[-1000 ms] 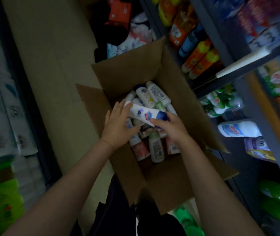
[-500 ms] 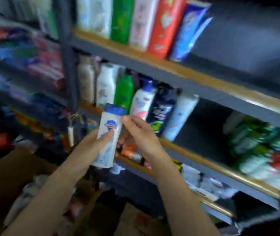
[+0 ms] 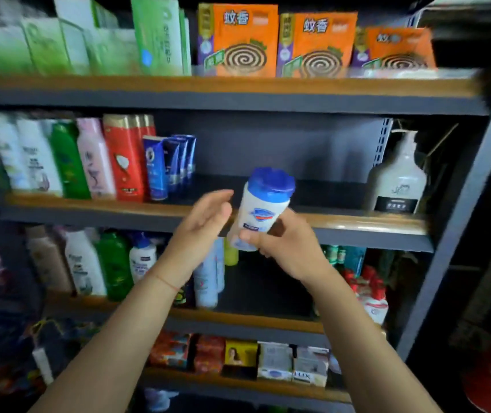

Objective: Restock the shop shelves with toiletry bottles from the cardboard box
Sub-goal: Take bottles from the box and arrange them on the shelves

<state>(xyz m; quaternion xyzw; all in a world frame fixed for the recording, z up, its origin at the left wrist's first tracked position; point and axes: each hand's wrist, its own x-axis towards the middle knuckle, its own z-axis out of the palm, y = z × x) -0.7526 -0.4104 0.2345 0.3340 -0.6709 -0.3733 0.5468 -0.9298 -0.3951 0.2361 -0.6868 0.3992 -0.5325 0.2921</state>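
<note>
One white bottle (image 3: 260, 210), blue-capped, clamped upright by right hand (image 3: 286, 242) fingers before middle shelf (image 3: 357, 223); left hand (image 3: 202, 225) fingers spread, beside it.

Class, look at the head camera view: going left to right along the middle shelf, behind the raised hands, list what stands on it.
White bottles → green bottle → pink bottle → red bottles → blue tubes → bare stretch of shelf, with the hand-held white bottle before it → pale pump bottle.
</note>
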